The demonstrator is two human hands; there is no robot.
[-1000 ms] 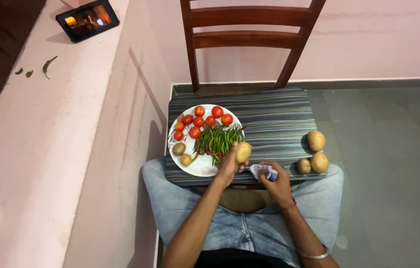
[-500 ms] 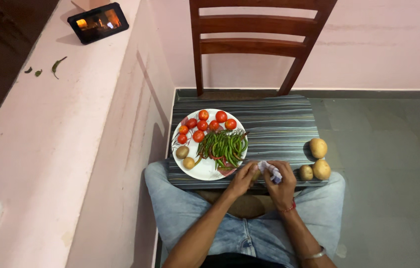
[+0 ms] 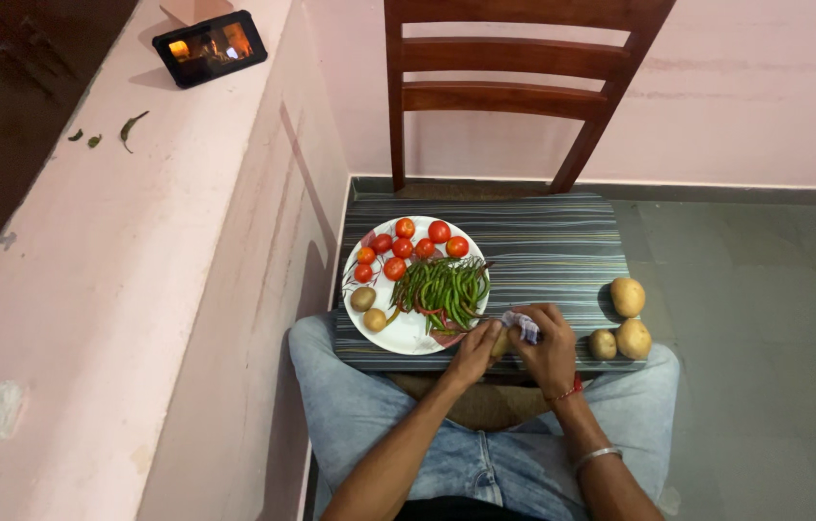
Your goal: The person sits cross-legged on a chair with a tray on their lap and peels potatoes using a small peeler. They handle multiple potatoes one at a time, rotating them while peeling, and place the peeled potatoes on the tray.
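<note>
Potato held in both hands at the near edge of a striped chair seat.

We list: left hand (image 3: 474, 349) curled around a small potato (image 3: 500, 342), right hand (image 3: 547, 344) closed over a pale cloth-like object (image 3: 521, 322) against it; what that object is we cannot tell. White plate (image 3: 406, 338) just left of the hands, bearing red tomatoes (image 3: 411, 241), green chillies (image 3: 443, 289), two small potatoes (image 3: 368, 309). Three loose potatoes (image 3: 624, 318) at the seat's right edge. Wooden chair (image 3: 514, 87). Lit tablet (image 3: 209, 46) on the pink ledge (image 3: 109, 251).
</note>
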